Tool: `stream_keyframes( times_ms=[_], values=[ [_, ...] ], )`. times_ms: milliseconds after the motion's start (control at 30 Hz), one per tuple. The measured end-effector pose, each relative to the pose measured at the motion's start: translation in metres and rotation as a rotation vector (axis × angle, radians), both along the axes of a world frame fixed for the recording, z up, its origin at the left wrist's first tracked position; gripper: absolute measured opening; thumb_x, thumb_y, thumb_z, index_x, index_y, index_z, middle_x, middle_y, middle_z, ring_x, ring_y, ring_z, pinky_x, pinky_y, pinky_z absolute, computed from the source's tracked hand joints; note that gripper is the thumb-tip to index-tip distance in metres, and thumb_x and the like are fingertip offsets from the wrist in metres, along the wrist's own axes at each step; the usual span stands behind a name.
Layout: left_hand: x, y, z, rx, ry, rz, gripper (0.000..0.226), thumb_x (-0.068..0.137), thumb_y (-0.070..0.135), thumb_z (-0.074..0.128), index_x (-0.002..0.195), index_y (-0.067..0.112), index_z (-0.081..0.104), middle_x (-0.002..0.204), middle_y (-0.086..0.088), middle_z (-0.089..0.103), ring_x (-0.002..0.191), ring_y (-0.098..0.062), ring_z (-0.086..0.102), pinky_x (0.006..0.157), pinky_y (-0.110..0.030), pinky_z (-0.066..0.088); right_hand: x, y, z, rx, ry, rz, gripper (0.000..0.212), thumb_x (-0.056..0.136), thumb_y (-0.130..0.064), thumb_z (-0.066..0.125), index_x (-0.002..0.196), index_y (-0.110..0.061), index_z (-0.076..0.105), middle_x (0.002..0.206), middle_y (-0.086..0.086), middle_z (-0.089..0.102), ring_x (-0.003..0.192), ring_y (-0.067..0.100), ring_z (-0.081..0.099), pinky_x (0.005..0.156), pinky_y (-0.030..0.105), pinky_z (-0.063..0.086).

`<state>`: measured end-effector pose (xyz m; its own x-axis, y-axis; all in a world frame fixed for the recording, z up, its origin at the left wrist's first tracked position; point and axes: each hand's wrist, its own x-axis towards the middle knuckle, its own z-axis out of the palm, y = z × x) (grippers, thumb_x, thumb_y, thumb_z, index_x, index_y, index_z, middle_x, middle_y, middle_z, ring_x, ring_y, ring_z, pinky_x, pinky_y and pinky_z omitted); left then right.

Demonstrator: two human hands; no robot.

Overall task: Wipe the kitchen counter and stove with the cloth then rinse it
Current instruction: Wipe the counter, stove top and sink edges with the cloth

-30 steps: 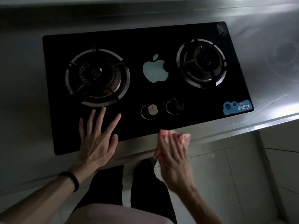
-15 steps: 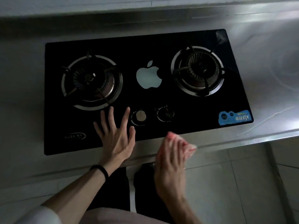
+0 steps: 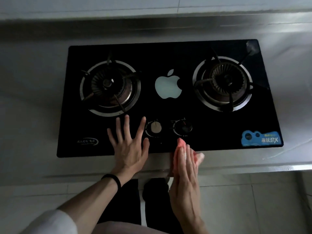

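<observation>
Right hand [image 3: 185,159] presses a pink cloth [image 3: 181,146] flat under extended fingers at the front edge of the black stove [image 3: 211,132], where glass meets the steel table [image 3: 42,81]; cloth ends protrude ahead of and to the right of the fingers. The flat palm appears intended to spread pressure for wiping. Left hand [image 3: 130,146], just to the left, lies open and splayed on the glass, holding nothing, probably as a brace. Two knobs [image 3: 156,128] sit just beyond the fingertips. Both forearms reach forward.
</observation>
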<state>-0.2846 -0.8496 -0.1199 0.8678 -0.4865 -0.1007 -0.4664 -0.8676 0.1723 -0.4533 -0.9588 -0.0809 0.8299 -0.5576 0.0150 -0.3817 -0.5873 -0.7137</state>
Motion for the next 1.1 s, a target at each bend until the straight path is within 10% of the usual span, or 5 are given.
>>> stream_keyframes(
  times_ms=[267, 500, 733, 967, 1100],
  values=[
    [-0.001, 0.0, 0.0, 0.004, -0.002, 0.01, 0.069, 0.102, 0.053, 0.035, 0.167, 0.039, 0.017, 0.173, -0.019, 0.014, 0.16, -0.046, 0.007, 0.122, -0.074, 0.01, 0.044, -0.002, 0.015, -0.155, 0.154, 0.095, 0.079, 0.098, 0.0, 0.046, 0.167, -0.018, 0.012, 0.176, 0.009, 0.002, 0.162, 0.032, 0.001, 0.131, 0.053, 0.005],
    [-0.001, 0.001, -0.007, -0.014, -0.034, -0.002, 0.069, 0.101, 0.051, 0.035, 0.167, 0.038, 0.018, 0.172, -0.021, 0.015, 0.159, -0.048, 0.009, 0.121, -0.075, 0.012, 0.059, -0.007, 0.008, -0.23, 0.405, 0.069, 0.086, 0.095, -0.02, 0.064, 0.166, -0.015, 0.016, 0.174, 0.007, 0.016, 0.15, 0.041, 0.03, 0.107, 0.055, 0.048],
    [-0.001, 0.0, -0.01, 0.029, -0.075, 0.0, 0.07, 0.102, 0.054, 0.032, 0.167, 0.038, 0.013, 0.173, -0.02, 0.013, 0.16, -0.046, 0.008, 0.122, -0.071, 0.005, 0.113, -0.011, 0.012, -0.135, 0.564, -0.006, 0.088, 0.096, -0.049, 0.062, 0.166, -0.028, 0.012, 0.165, -0.003, 0.014, 0.129, 0.025, 0.035, 0.108, 0.042, 0.045],
    [-0.001, -0.001, -0.002, 0.032, -0.041, -0.003, 0.069, 0.102, 0.051, 0.033, 0.167, 0.038, 0.015, 0.172, -0.021, 0.015, 0.159, -0.047, 0.009, 0.122, -0.072, 0.006, 0.084, -0.023, 0.023, -0.188, 0.499, 0.11, 0.066, 0.098, -0.025, 0.039, 0.16, -0.043, 0.025, 0.165, -0.01, 0.023, 0.129, 0.027, 0.038, 0.103, 0.043, 0.049],
    [-0.001, -0.002, 0.001, 0.018, -0.026, -0.011, 0.067, 0.102, 0.05, 0.034, 0.166, 0.037, 0.021, 0.172, -0.021, 0.017, 0.158, -0.049, 0.012, 0.121, -0.075, 0.01, 0.037, -0.011, 0.02, -0.23, 0.319, 0.318, 0.065, 0.091, -0.012, 0.058, 0.148, -0.043, 0.05, 0.155, -0.015, 0.043, 0.126, 0.023, 0.046, 0.091, 0.036, 0.052]
  ],
)
